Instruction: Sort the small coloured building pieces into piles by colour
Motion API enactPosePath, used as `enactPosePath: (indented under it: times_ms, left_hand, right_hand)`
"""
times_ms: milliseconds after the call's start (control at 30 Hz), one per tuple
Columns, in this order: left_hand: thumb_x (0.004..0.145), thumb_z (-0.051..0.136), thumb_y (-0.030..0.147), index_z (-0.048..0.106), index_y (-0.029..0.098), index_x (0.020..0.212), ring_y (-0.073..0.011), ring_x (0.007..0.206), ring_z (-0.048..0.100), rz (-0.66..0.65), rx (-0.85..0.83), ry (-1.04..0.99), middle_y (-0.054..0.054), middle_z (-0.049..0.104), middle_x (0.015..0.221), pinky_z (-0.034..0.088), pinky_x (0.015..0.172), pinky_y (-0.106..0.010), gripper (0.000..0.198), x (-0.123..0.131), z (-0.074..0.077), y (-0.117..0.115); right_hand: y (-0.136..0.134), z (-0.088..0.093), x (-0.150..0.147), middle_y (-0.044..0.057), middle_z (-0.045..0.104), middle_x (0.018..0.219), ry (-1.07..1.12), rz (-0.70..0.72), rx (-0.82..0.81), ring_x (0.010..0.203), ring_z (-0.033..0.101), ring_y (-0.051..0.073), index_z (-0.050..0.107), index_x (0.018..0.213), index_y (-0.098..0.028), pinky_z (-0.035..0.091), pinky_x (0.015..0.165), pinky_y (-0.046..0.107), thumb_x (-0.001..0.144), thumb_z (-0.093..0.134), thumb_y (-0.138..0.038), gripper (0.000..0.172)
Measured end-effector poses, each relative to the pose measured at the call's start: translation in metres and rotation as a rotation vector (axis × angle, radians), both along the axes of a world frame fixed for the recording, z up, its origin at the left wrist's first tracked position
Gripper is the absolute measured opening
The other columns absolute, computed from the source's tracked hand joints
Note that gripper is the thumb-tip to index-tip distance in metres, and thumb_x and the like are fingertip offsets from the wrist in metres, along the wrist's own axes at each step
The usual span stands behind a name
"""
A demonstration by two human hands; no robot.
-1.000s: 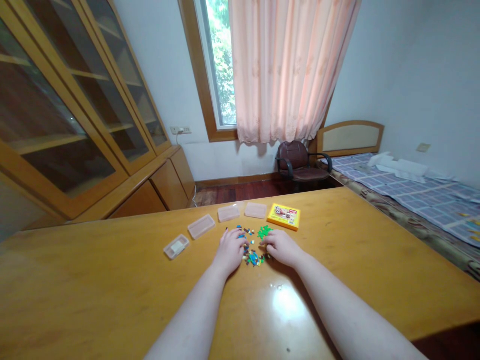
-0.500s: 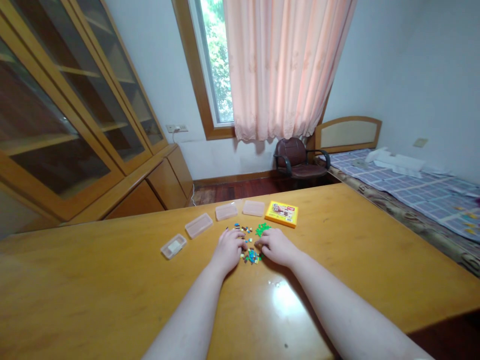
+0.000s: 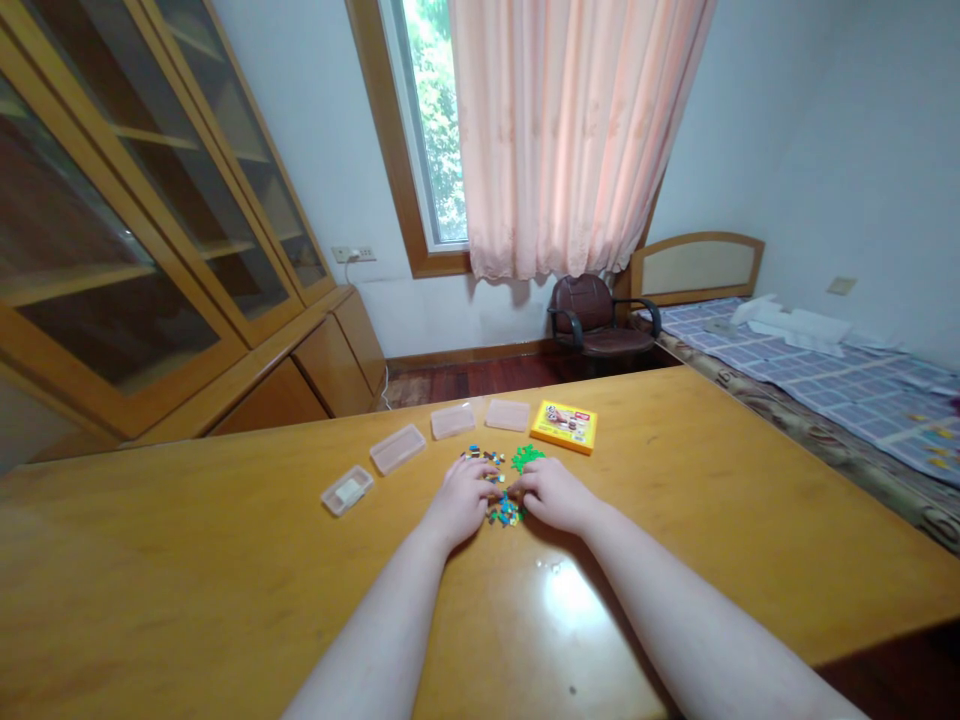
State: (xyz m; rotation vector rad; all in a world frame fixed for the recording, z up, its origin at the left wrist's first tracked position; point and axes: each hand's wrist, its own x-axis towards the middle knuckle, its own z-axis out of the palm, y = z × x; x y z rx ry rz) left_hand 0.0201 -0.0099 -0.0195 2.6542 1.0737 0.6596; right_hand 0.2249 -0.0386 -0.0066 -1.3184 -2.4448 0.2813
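Before the box (image 3: 564, 428): mixed bits (image 3: 508, 516), greens (image 3: 526, 458) nearest it | left hand (image 3: 459, 500), right hand (image 3: 558, 494) curled there, can't tell if pinching | I'd slide bits singly, keeping greens apart.

Small mixed pieces (image 3: 507, 514) — blue, brown, white — lie loose near a bright green cluster (image 3: 526, 457).

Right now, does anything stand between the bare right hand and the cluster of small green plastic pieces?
Nothing visible does: the bare right hand is right beside the cluster of small green plastic pieces. The flat yellow box lies beyond both.
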Motion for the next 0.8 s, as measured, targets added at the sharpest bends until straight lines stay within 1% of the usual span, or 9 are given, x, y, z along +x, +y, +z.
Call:
enactPosePath:
  times_ms: [67, 167, 233, 367, 467, 533, 667, 733, 800]
  left_hand:
    - [0.076, 0.054, 0.006, 0.074, 0.028, 0.080, -0.0216, 0.109, 0.053, 0.012, 0.003, -0.013, -0.003, 0.067, 0.108, 0.034, 0.103, -0.049, 0.030, 0.0000, -0.0001, 0.0005]
    - [0.076, 0.054, 0.006, 0.073, 0.027, 0.071, -0.0211, 0.108, 0.054, 0.012, 0.003, -0.035, -0.002, 0.067, 0.105, 0.035, 0.102, -0.047, 0.029, -0.0004, 0.0001, 0.0008]
    - [0.076, 0.055, 0.006, 0.073, 0.026, 0.068, -0.0209, 0.107, 0.055, 0.015, -0.003, -0.041, -0.002, 0.068, 0.104, 0.035, 0.103, -0.047, 0.028, -0.0005, 0.0000, 0.0008]
    - [0.077, 0.054, 0.009, 0.074, 0.028, 0.079, -0.0214, 0.108, 0.054, 0.019, 0.005, -0.039, -0.003, 0.067, 0.107, 0.036, 0.102, -0.047, 0.028, -0.0005, -0.0015, 0.0008]
    - [0.078, 0.054, 0.009, 0.074, 0.029, 0.080, -0.0213, 0.109, 0.054, 0.011, 0.015, -0.027, -0.003, 0.066, 0.108, 0.036, 0.102, -0.047, 0.028, -0.0006, -0.0033, 0.0010]
    - [0.078, 0.054, 0.008, 0.074, 0.029, 0.080, -0.0216, 0.109, 0.053, 0.028, 0.010, -0.019, -0.002, 0.066, 0.108, 0.036, 0.102, -0.047, 0.029, -0.0011, -0.0041, 0.0014]
    - [0.075, 0.052, 0.004, 0.074, 0.027, 0.080, -0.0226, 0.110, 0.053, 0.103, 0.007, -0.023, -0.004, 0.065, 0.109, 0.037, 0.101, -0.047, 0.032, -0.0016, -0.0035, 0.0013]
    - [0.075, 0.052, 0.005, 0.074, 0.027, 0.084, -0.0222, 0.111, 0.052, 0.072, 0.016, -0.027, -0.004, 0.065, 0.112, 0.036, 0.103, -0.047, 0.032, -0.0009, -0.0025, 0.0002]
    - [0.076, 0.053, 0.005, 0.074, 0.029, 0.087, -0.0214, 0.112, 0.052, 0.011, 0.021, -0.021, -0.003, 0.064, 0.113, 0.035, 0.104, -0.046, 0.033, 0.0003, -0.0019, -0.0012]
  right_hand:
    - [0.0002, -0.0002, 0.0007, 0.003, 0.065, 0.077, -0.014, 0.012, -0.002, 0.075, 0.054, 0.016, 0.074, 0.093, -0.025, 0.036, 0.072, 0.028, 0.078, 0.050, -0.011, 0.031]
    - [0.0012, -0.0006, 0.0025, 0.003, 0.065, 0.075, -0.026, 0.022, -0.012, 0.074, 0.054, 0.016, 0.075, 0.088, -0.024, 0.036, 0.072, 0.028, 0.078, 0.050, -0.012, 0.029]
    - [0.0015, -0.0007, 0.0031, 0.003, 0.064, 0.074, -0.018, 0.016, -0.015, 0.073, 0.054, 0.015, 0.075, 0.085, -0.023, 0.036, 0.072, 0.027, 0.078, 0.050, -0.012, 0.028]
    - [0.0008, -0.0016, 0.0005, 0.003, 0.063, 0.079, -0.009, -0.013, 0.002, 0.078, 0.053, 0.016, 0.073, 0.093, -0.025, 0.036, 0.074, 0.028, 0.080, 0.051, -0.013, 0.028]
    - [0.0003, -0.0033, -0.0018, 0.004, 0.062, 0.083, -0.034, -0.036, 0.001, 0.082, 0.052, 0.018, 0.071, 0.099, -0.028, 0.035, 0.075, 0.029, 0.082, 0.052, -0.017, 0.028]
    - [0.0009, -0.0042, -0.0013, 0.004, 0.062, 0.084, -0.051, -0.064, -0.008, 0.083, 0.052, 0.018, 0.071, 0.099, -0.028, 0.034, 0.076, 0.029, 0.083, 0.052, -0.019, 0.027]
    - [0.0033, -0.0045, 0.0035, 0.005, 0.062, 0.086, -0.056, -0.173, -0.012, 0.084, 0.051, 0.019, 0.072, 0.094, -0.025, 0.033, 0.076, 0.030, 0.084, 0.051, -0.021, 0.024]
    - [0.0040, -0.0046, 0.0053, 0.005, 0.061, 0.086, -0.040, -0.195, -0.001, 0.084, 0.051, 0.019, 0.072, 0.093, -0.025, 0.033, 0.076, 0.030, 0.084, 0.051, -0.021, 0.023]
    - [0.0037, -0.0048, 0.0054, 0.005, 0.061, 0.085, -0.020, -0.157, 0.007, 0.083, 0.051, 0.018, 0.072, 0.095, -0.026, 0.033, 0.075, 0.030, 0.084, 0.051, -0.022, 0.024]
